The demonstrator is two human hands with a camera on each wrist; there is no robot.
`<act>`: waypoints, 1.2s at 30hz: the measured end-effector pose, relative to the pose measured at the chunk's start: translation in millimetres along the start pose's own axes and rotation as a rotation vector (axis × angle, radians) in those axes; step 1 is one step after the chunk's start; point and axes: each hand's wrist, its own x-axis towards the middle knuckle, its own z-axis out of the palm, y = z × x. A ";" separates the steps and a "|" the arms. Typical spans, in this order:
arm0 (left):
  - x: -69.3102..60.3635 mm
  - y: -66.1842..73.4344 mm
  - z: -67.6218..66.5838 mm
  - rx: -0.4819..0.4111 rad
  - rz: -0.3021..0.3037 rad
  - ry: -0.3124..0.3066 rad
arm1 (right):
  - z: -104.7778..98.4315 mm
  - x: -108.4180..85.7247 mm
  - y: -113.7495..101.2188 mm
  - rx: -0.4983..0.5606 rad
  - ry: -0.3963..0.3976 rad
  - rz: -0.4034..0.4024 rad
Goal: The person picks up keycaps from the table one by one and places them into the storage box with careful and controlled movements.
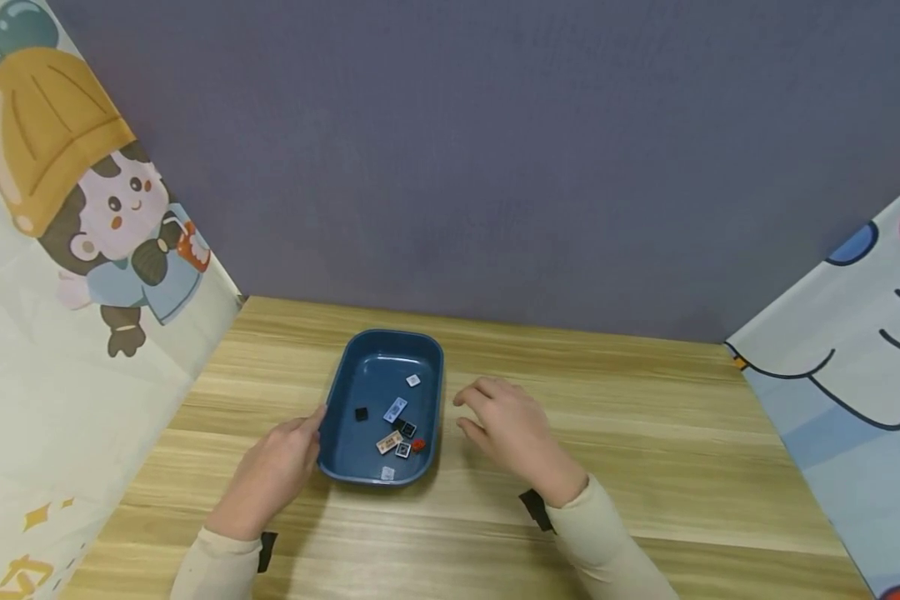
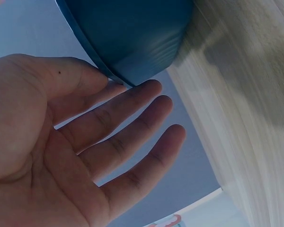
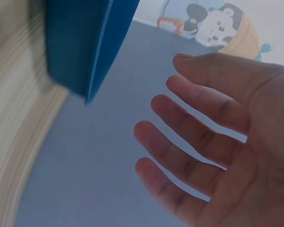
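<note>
A dark blue tray [image 1: 380,483] with raised walls stands on the wooden table. Inside it lie several small flat pieces: a white one [image 1: 413,380], a light blue one [image 1: 395,409], a black one [image 1: 361,413], a tan one [image 1: 389,442] and a red one [image 1: 418,445], among others. At the tray's left side, my left hand [image 1: 276,467] pinches the rim between thumb and index finger; its other fingers [image 2: 118,146] extend below the rim. My right hand [image 1: 512,429] hovers just right of the tray, apart from it, its fingers [image 3: 180,158] loosely spread with nothing held.
The wooden table [image 1: 645,450] extends to both sides of the tray. A grey-blue panel [image 1: 495,167] stands behind it. Printed cartoon sheets flank the table on the left [image 1: 37,400] and right [image 1: 832,433].
</note>
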 end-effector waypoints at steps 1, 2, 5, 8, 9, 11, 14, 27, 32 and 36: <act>-0.1 -0.2 0.4 0.001 0.002 0.003 | -1.7 -4.6 3.6 -0.009 -0.001 0.010; -0.1 -0.3 0.8 0.001 0.003 0.005 | -3.0 -9.4 7.4 -0.018 -0.003 0.018; 0.0 -0.6 2.1 0.002 0.005 0.012 | -6.2 -24.3 18.5 -0.043 -0.016 0.042; -0.2 -0.5 2.2 0.003 0.008 0.018 | -6.7 -39.3 29.6 -0.072 -0.033 0.069; -0.3 -0.5 2.0 0.002 0.010 0.020 | -6.3 -44.5 33.1 -0.080 -0.042 0.082; -0.6 -0.2 1.6 0.000 0.014 0.025 | -4.7 -54.2 40.0 -0.091 -0.057 0.107; -0.9 0.4 1.0 -0.002 0.014 0.028 | -0.8 -67.6 49.2 -0.095 -0.079 0.141; 0.4 -0.1 1.4 0.008 0.002 0.011 | 21.3 -100.0 67.5 -0.032 -0.213 0.226; 0.4 0.4 1.0 0.005 0.004 0.006 | 29.5 -103.7 70.7 -0.009 -0.229 0.250; 0.3 1.0 0.3 0.008 0.000 0.000 | 31.8 -104.9 71.8 0.017 -0.232 0.257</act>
